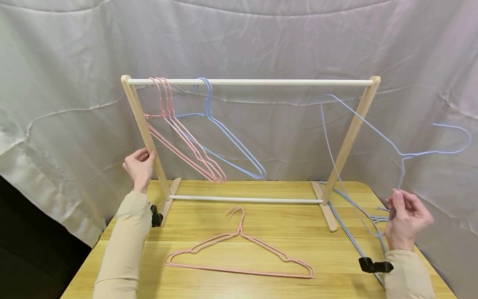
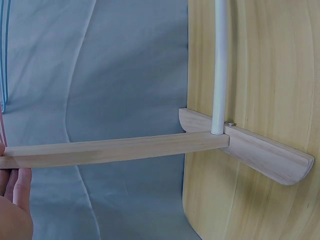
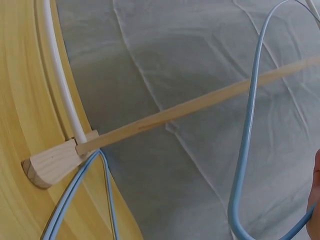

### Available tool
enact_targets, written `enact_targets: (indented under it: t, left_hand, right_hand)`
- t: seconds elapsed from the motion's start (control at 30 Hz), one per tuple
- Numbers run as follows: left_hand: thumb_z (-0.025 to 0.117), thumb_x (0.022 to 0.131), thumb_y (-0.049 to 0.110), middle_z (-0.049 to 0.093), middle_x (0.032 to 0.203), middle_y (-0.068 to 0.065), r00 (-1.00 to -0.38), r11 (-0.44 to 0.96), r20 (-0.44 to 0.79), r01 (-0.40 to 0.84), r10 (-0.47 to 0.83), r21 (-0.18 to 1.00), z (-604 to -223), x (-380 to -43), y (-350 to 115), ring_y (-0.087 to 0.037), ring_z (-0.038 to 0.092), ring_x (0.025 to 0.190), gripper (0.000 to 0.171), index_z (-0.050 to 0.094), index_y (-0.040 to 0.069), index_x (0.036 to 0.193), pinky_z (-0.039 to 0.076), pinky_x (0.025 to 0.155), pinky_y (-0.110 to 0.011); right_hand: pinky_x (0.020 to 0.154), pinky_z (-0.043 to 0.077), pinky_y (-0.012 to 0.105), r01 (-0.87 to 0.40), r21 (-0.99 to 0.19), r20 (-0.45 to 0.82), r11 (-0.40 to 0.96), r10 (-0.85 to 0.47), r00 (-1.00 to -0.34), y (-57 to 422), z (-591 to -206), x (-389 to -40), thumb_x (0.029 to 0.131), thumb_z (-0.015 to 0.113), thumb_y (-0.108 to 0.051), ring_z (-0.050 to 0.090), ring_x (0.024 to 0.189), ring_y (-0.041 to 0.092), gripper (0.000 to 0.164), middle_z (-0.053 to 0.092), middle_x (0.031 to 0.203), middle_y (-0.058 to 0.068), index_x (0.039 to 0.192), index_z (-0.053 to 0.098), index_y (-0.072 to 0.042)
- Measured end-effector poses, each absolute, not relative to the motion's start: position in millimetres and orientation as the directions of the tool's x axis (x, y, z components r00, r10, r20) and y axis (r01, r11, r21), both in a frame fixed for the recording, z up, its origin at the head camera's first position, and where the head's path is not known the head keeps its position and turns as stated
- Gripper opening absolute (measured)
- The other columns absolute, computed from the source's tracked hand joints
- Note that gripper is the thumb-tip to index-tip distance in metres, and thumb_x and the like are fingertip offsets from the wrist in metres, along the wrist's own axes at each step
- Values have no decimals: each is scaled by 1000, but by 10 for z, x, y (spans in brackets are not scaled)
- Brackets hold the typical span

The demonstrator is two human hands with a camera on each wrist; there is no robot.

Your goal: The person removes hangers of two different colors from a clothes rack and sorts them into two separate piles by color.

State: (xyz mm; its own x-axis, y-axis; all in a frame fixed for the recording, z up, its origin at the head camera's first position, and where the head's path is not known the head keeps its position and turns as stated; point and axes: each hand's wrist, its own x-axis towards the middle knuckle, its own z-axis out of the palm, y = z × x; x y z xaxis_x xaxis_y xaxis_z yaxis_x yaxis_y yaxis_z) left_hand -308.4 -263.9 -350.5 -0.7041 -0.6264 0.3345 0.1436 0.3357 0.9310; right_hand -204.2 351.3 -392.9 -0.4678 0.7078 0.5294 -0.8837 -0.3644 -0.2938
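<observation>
My left hand [image 1: 140, 168] grips the left wooden upright [image 1: 143, 120] of a small clothes rack partway down, thumb on its near side. Held in my right hand [image 1: 407, 220] is a blue hanger [image 1: 433, 153], pinched by its lower side between thumb and fingers. It hangs tilted in the air beside the right upright [image 1: 349, 139], its hook pointing right. In the right wrist view the held hanger's rounded end [image 3: 246, 135] passes in front of that upright. Three pink hangers [image 1: 172, 104] and two blue hangers [image 1: 209, 99] hang from the white top rail [image 1: 284, 82], toward its left.
Two pink hangers [image 1: 240, 230] lie stacked on the wooden table [image 1: 276, 224] in front of the rack. More blue hangers [image 1: 345, 226] lie at the table's right, by the rack's right foot [image 1: 328, 218]. A grey curtain [image 1: 261, 41] hangs behind.
</observation>
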Motion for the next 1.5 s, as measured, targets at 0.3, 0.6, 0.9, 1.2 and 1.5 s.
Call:
enact_targets:
  t: [0.3, 0.6, 0.9, 1.2, 1.5]
  left_hand:
    - [72, 90, 17, 73, 117, -18, -709, 335, 328, 137, -624, 932, -3507, -3080, -2636, 22, 55, 71, 32, 74, 2, 118, 46, 74, -5]
    - [72, 90, 18, 73, 117, -17, -709, 335, 322, 127, -628, 934, -3502, -3073, -2636, 21, 56, 72, 32, 74, 2, 118, 45, 75, -5]
    - [72, 91, 18, 72, 117, -18, -708, 342, 324, 123, -627, 932, -3505, -3077, -2637, 22, 53, 69, 33, 74, 2, 119, 44, 76, -5]
    - [72, 91, 18, 73, 117, -18, -709, 337, 322, 126, -627, 933, -3494, -3080, -2631, 21, 54, 70, 32, 74, 2, 119, 44, 85, -7]
    - [72, 90, 17, 72, 117, -19, -706, 328, 321, 132, -632, 935, -3500, -3072, -2633, 21, 53, 69, 32, 74, 2, 118, 45, 91, -11]
  right_hand:
    - [48, 52, 26, -889, -291, 459, -352, 764, -453, 3656, -3984, -2009, 79, 63, 28, 62, 48, 24, 7, 71, 70, 27, 86, 62, 31]
    - [46, 52, 27, -898, -270, 404, -348, 805, -434, 3737, -4016, -1987, 79, 62, 28, 57, 44, 23, 5, 68, 67, 27, 84, 61, 31]
    - [46, 51, 26, -909, -301, 363, -289, 847, -389, 3761, -4044, -1982, 79, 69, 22, 56, 45, 22, 16, 67, 68, 25, 87, 59, 31]
    - [44, 48, 25, -904, -340, 284, -260, 888, -362, 3870, -4097, -1911, 76, 74, 18, 54, 45, 22, 25, 68, 68, 25, 89, 58, 32]
    - [45, 46, 23, -856, -428, 219, -292, 885, -411, 4014, -4279, -1834, 73, 78, 16, 53, 47, 21, 26, 69, 68, 23, 91, 62, 28]
